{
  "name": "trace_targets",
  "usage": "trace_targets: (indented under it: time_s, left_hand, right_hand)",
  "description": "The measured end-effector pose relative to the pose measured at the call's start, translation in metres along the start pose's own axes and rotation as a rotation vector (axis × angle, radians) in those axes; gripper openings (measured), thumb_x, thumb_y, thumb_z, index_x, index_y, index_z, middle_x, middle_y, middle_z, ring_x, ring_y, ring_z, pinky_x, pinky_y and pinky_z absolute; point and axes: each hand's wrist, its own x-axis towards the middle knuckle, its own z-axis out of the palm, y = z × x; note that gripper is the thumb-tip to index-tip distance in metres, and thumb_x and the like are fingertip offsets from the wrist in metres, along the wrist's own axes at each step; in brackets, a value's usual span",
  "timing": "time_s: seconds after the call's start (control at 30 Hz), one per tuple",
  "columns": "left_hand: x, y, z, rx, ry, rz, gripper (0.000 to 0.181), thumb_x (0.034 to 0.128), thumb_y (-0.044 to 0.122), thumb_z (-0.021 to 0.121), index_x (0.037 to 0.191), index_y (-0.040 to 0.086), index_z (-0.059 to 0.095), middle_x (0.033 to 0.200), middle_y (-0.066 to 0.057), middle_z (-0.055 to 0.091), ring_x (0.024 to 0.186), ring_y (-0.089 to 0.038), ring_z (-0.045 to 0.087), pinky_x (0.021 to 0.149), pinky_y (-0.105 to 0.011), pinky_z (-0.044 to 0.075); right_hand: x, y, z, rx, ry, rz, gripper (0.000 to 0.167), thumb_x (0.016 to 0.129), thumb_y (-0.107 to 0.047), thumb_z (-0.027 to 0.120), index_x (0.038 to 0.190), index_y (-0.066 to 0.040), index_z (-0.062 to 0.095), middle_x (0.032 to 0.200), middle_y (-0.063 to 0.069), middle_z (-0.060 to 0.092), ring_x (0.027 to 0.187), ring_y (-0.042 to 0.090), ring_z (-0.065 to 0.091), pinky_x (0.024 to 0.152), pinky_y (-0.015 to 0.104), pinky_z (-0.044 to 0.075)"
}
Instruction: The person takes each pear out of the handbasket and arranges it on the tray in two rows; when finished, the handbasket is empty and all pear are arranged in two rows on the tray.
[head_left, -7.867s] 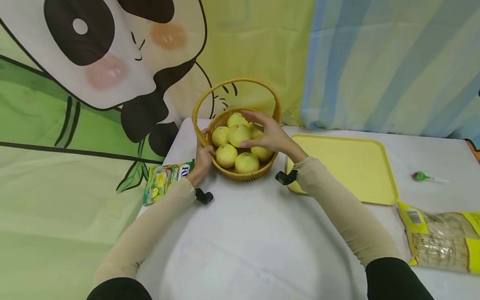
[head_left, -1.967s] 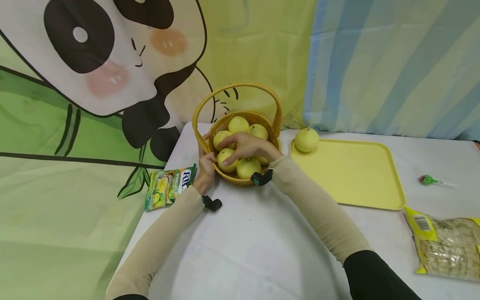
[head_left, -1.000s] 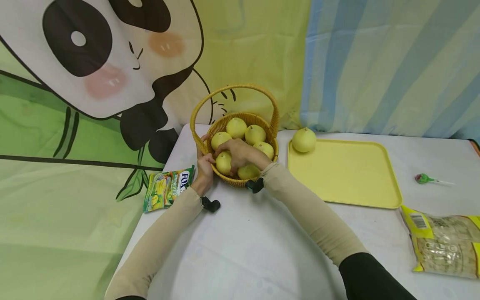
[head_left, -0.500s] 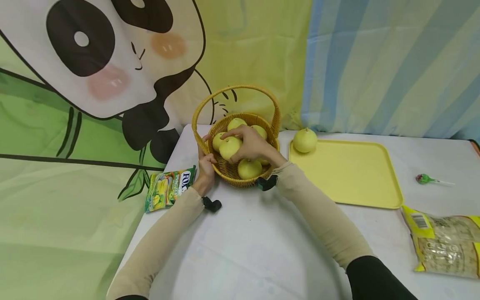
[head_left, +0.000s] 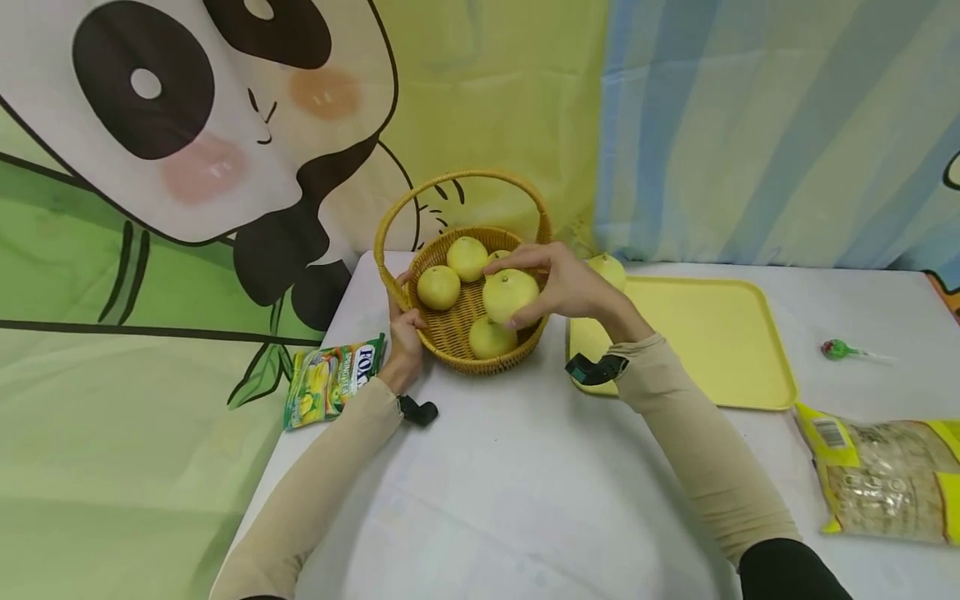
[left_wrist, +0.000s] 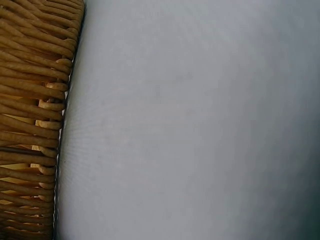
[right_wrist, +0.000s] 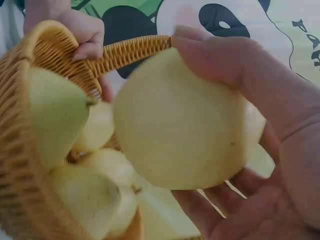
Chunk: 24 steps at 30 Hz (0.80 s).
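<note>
A wicker basket (head_left: 452,340) with a tall handle stands near the back of the table, holding several pale yellow pears (head_left: 438,287). My left hand (head_left: 406,340) grips the basket's left side by the foot of the handle; in the left wrist view only the woven wall (left_wrist: 30,110) and the white cloth show. My right hand (head_left: 573,287) holds one pear (head_left: 510,296) between thumb and fingers over the right part of the basket. In the right wrist view the held pear (right_wrist: 180,125) fills the middle. Partly hidden behind that hand, another pear (head_left: 609,268) sits at the tray's back left corner.
A yellow tray (head_left: 705,342) lies right of the basket. Left of the basket is a green candy bag (head_left: 330,383). Farther right are a lollipop (head_left: 834,350) and a clear-and-yellow food bag (head_left: 885,479). A panda-print cloth (head_left: 300,192) hangs behind the table.
A pear has come to the tray's corner since the oldest frame. Just now my right hand has taken another from the basket's front left and carried it right. My left hand stays put.
</note>
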Motion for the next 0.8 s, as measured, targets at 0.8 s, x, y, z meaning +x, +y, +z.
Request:
trace_targets:
  time_s: [0.8]
  left_hand:
    - [-0.001, 0.000, -0.004, 0.028, -0.004, -0.018, 0.089, 0.0732, -0.005, 0.038, 0.158, 0.023, 0.042, 0.169, 0.004, 0.029, 0.145, -0.014, 0.032, 0.110, -0.034, 0.029]
  right_hand:
    - [-0.106, 0.072, -0.112, -0.078, 0.464, 0.325, 0.072, 0.078, -0.019, 0.095, 0.145, -0.019, 0.067, 0.150, -0.008, 0.062, 0.144, 0.022, 0.049, 0.089, 0.021, 0.052]
